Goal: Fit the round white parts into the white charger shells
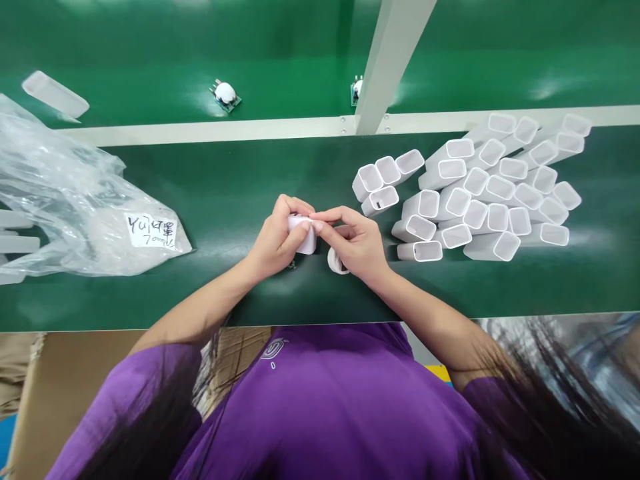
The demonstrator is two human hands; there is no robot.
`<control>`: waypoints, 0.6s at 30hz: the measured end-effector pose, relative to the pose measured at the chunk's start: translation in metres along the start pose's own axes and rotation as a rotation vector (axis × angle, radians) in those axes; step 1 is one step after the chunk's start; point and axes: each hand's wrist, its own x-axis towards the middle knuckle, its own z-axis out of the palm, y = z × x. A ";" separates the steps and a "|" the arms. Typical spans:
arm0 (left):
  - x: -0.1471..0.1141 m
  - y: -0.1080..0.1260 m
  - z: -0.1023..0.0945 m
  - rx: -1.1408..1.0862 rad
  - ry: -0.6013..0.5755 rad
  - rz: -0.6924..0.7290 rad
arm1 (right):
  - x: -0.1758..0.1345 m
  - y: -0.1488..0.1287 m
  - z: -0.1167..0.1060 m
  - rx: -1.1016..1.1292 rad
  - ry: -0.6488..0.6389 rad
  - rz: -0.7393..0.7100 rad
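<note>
We hold a small white rectangular plastic casing (309,246) low over, or on, the dark green glossy surface (280,300), just in front of our body; we cannot tell whether it touches down. Our left hand (276,235) is closed around it, thumb across its near side, while our right hand (361,241) has thumb and forefinger pinched together at its upper right edge. Beneath the right palm sits a white ring-shaped roll (334,262), partly hidden.

To our right stand four hollow white open-topped casings (387,171) in a small group, beside a larger cluster of matching white casings (499,188). To our left lies a crumpled clear plastic bag (107,223) bearing a white handwritten label (153,231). Beyond the pale rail (225,131), we see a small circuit board with a white dome (226,94).
</note>
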 end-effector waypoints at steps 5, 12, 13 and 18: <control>0.010 0.000 -0.015 0.024 -0.049 -0.165 | 0.008 0.002 -0.003 0.108 0.002 0.033; 0.046 -0.015 -0.072 0.250 0.252 -0.376 | 0.010 0.009 -0.003 0.010 -0.008 0.093; 0.056 -0.018 -0.083 0.350 0.275 -0.389 | 0.010 0.011 -0.002 -0.012 -0.035 0.103; 0.128 -0.029 -0.125 0.902 0.218 -0.510 | 0.009 0.016 0.001 -0.127 -0.151 0.099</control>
